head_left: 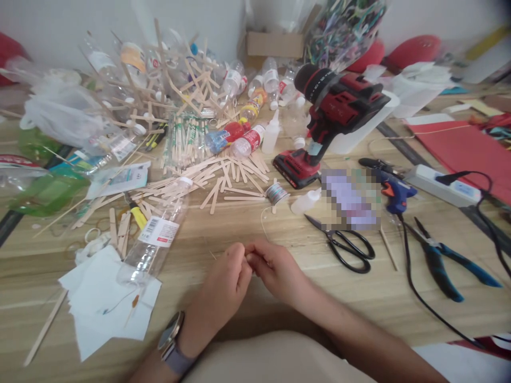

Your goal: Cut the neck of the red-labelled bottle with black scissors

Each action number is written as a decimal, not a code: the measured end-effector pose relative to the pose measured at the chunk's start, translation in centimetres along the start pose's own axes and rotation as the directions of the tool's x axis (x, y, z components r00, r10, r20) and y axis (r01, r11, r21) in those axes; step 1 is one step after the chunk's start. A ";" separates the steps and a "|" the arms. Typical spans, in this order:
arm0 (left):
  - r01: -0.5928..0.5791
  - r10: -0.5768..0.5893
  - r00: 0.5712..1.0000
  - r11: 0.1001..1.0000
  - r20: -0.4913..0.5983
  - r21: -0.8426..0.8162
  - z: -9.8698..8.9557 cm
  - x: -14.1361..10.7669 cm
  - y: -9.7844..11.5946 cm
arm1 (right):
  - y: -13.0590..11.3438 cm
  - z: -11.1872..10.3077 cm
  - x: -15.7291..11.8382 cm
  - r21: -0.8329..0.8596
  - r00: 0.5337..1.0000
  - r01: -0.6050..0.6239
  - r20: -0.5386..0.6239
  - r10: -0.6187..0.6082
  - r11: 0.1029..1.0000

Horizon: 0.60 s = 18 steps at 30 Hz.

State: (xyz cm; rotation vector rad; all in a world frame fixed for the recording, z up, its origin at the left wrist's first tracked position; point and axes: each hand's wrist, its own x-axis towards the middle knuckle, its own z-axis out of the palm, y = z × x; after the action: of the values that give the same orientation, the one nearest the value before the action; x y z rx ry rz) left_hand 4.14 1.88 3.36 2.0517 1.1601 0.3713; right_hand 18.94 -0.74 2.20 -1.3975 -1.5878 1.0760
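Whitish strand (pixel 262 219) (thread or thin wire, can't tell) running off spool (pixel 277 192) twd both hands: drawn out so far, by the look of it. No knot or join visible at fingertips; prob. early on, remainder hard to judge. Left hand (pixel 227 276), below & left of spool, curled inward; right hand (pixel 277 268), directly below spool, bent likewise, tips meeting. Can't tell whether pinching strand; contact hidden.

Surface, L to R: wood-grain tabletop (pixel 391 303) under spool & rest; green plastic bottle (pixel 50 191) far left of spool; white paper sheets (pixel 107 319) lower left; clear PET bottle (pixel 159 232) left, base over paper; wooden craft sticks (pixel 223 186) strewn left & behind. Red cordless drill (pixel 339 101) upright, behind-right; black-handled scissors (pixel 330 232) right, nearer; blue glue gun (pixel 397 194) farther right; needle-nose pliers (pixel 433 242) far right, nearer.

Room: pale wall (pixel 80 16) & cardboard box (pixel 274 44) behind spool.
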 end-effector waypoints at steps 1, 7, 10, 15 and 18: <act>0.001 -0.001 1.000 1.000 0.003 0.003 0.0 0.0 0.0 | 0.0 0.0 0.0 0.001 1.000 -0.003 0.000 0.003 1.000; -0.006 0.006 1.000 1.000 -0.005 0.011 -0.1 -0.1 0.1 | 0.0 0.1 0.1 0.014 1.000 -0.016 0.003 0.016 1.000; -0.015 0.015 1.000 1.000 -0.005 0.016 -0.2 0.0 0.2 | 0.1 0.1 0.1 0.015 0.999 -0.029 0.013 0.029 0.999; -0.016 0.016 1.000 0.999 0.001 0.033 0.0 0.0 0.2 | 0.3 0.1 0.0 0.013 1.000 -0.025 0.016 0.025 1.000; -0.020 0.020 1.000 0.999 -0.002 0.028 0.0 -0.1 0.1 | 0.3 0.2 0.0 0.004 1.000 -0.019 0.011 0.019 1.000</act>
State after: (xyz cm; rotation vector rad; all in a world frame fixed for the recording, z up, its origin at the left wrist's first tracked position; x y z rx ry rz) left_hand 4.14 1.81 3.46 2.0892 1.1526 0.3688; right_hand 18.86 -0.76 1.84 -1.4090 -1.5828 1.0992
